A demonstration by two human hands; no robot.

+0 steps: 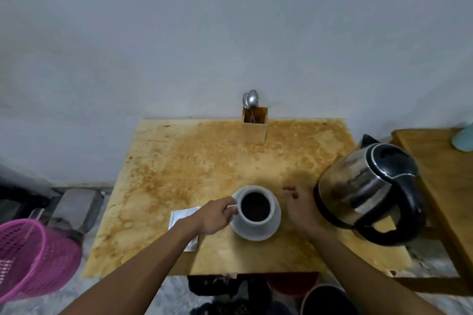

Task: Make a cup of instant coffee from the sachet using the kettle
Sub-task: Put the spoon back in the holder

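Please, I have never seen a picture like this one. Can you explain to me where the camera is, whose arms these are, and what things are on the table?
There is one picture, from a camera worn on a person's head, looking down. The two arms are that person's own. The left hand holds the handle of a white cup with dark contents, standing on a saucer. The right hand is empty, between cup and kettle. On the stained table also lie an opened silver sachet and a wooden holder with spoons. A pink basket stands at the left.
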